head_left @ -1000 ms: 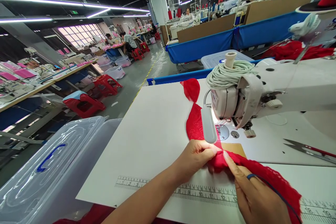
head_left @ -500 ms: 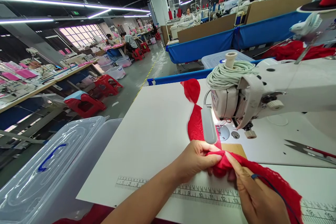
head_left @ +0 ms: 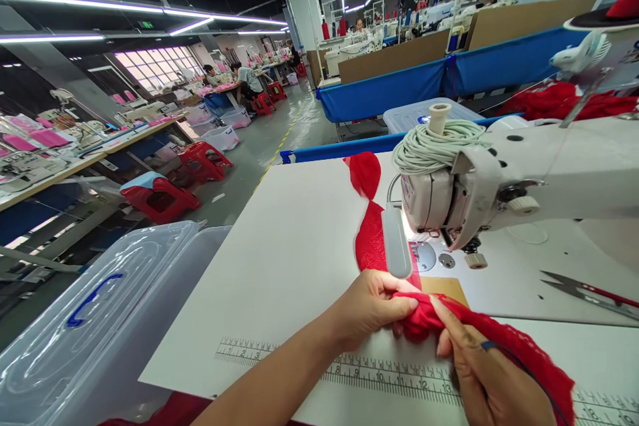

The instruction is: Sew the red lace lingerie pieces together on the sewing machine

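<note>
On a clock centred where the two hands meet, 12 straight up: at 9 o'clock, a clear box (head_left: 134, 273), cut off by the left and bottom edges. Between 8 and 9, red fabric (head_left: 164, 407) shows below the white table (head_left: 279, 259), mostly hidden. Between 10 and 11, well apart, people (head_left: 245, 83) sit among benches, too small to make out. A printed ruler (head_left: 389, 379) runs from just under 9 through 6 to 4, its numbers interrupted by the left forearm, then the right hand. The left hand (head_left: 367, 313), lower fingers mostly hidden, pinches bunched red cloth (head_left: 417, 321) by thumb and forefinger. The bunch lies between the hands, touching both. Red material also lies flat towards 11, partly covered by a lamp (head_left: 398, 243); I cannot tell whether it joins the bunch. More cloth trails to 4, partly behind the right hand (head_left: 479, 359). That hand rests a fingertip on the cloth just beside the left thumb; other fingers are partly hidden, so I cannot tell whether it grips. A dark cord (head_left: 492, 345) crosses one finger. The machine (head_left: 504, 176) fills 1 to 2, cut off at the right. Scissors (head_left: 589, 291) lie at 3, running past the right edge.
</note>
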Tool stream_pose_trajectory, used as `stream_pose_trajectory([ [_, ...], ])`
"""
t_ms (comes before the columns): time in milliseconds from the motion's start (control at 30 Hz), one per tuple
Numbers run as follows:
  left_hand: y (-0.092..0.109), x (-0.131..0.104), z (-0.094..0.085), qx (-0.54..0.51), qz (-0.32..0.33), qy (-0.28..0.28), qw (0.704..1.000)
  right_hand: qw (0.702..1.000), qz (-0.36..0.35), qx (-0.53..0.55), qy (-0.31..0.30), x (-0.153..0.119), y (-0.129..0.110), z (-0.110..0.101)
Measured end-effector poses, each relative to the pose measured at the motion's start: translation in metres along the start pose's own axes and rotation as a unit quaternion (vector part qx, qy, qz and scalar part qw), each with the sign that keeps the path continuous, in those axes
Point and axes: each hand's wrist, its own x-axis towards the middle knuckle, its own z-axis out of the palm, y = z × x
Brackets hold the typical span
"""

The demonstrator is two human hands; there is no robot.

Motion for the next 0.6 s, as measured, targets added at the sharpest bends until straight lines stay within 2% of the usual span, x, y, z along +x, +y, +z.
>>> stream_pose_trajectory([
  [233,-0.002,-0.001,0.0,-0.008,0.006,-0.002,1.0,0.988,-0.069,-0.138,-0.006,-0.013,0.01,0.007],
  [600,0.0,-0.002,0.001,-0.003,0.022,-0.005,1.0,0.989,-0.058,-0.134,-0.009,-0.014,0.01,0.006],
])
